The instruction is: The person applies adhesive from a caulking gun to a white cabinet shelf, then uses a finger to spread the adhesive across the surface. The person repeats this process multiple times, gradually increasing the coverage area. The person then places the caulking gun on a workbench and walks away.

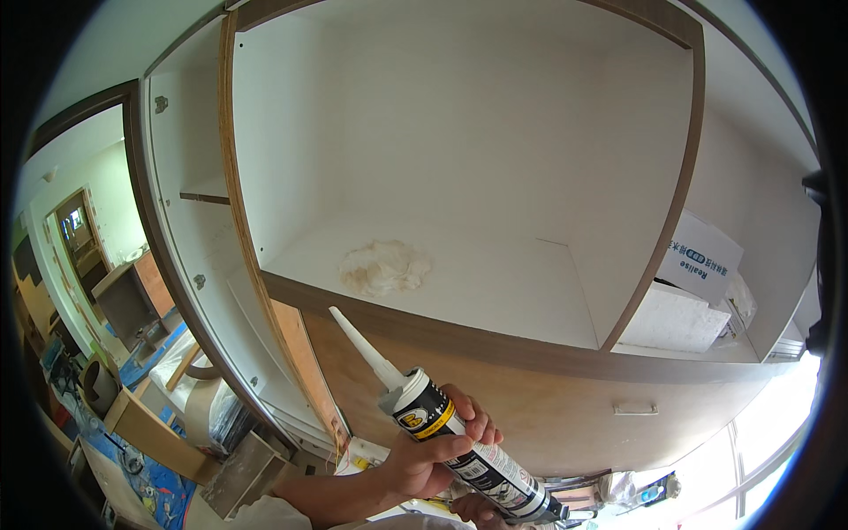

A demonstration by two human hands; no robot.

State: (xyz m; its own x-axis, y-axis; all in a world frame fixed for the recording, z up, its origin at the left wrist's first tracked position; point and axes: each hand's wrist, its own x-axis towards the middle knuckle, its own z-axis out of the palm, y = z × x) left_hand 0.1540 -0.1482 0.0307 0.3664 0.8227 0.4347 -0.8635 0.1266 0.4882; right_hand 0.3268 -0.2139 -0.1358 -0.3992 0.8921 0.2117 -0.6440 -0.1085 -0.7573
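A sealant tube [477, 464] with a black, yellow and white label slants up to the left, its long white nozzle [360, 343] aimed toward the front edge of a wall cabinet [459, 327]. My left hand [433, 455] wraps round the tube behind the nozzle collar. At the lower edge, my right hand [475, 507] is closed near the tube's rear end, beside a black fitting [555, 514] that looks like part of a caulking gun. Most of the right hand is hidden. A crumpled off-white wad [385, 267], paper or cloth, lies on the cabinet's white bottom panel.
Brown edging frames the cabinet opening. A right-hand compartment holds a printed white box [700, 256] and a white block [673, 318]. Below is a wooden panel with a small handle [636, 410]. Past a doorway on the left stand drawers [159, 433] and clutter. A bright window [742, 459] is at lower right.
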